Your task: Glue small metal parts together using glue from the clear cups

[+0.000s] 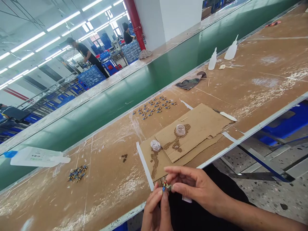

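Both my hands meet just below the near edge of the brown worktable (101, 179). My left hand (156, 210) pinches a tiny coloured part (165, 185) between thumb and fingertips. My right hand (197, 186) is closed on the same part from the right, with its other fingers stretched out. Right above the hands lies a glue-stained cardboard sheet (192, 131) with two small clear caps (180, 129) (155, 145) on it. Rows of small blue and gold parts (154, 107) lie farther back, and a loose pile of them (77, 173) sits at the left.
A green conveyor belt (125, 93) runs behind the table. A white bottle (36, 156) lies on its side at left. Two squeeze bottles (212, 59) (231, 49) and a dark rag (190, 82) stand at back right. People work by blue crates (91, 75) beyond.
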{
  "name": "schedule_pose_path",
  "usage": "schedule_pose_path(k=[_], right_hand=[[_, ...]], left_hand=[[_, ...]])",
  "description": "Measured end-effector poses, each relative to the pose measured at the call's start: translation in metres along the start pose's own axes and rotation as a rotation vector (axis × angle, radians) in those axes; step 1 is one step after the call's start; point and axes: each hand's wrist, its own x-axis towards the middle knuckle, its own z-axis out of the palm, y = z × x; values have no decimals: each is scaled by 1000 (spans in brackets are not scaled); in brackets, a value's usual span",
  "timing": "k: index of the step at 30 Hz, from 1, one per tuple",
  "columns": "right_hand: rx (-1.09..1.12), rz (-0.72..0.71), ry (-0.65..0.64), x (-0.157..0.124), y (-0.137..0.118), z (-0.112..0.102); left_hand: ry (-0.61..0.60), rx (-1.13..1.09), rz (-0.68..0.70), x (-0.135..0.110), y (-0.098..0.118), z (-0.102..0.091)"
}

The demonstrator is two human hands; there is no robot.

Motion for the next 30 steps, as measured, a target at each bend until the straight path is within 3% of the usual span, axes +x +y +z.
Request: schedule_pose_path(k=[7,13,18,30], right_hand=[[-95,-46,94,0,-3,2],[-339,-231,90,5,-7,0],[-397,-324,22,9,-11,-8],[-557,-538,-72,9,-16,-20]], left_hand=[[107,48,-127,12,-1,-2],[39,5,-83,8,-10,-5],[-13,38,-37,5,-16,-9],[-51,12,29,4,0,-2]])
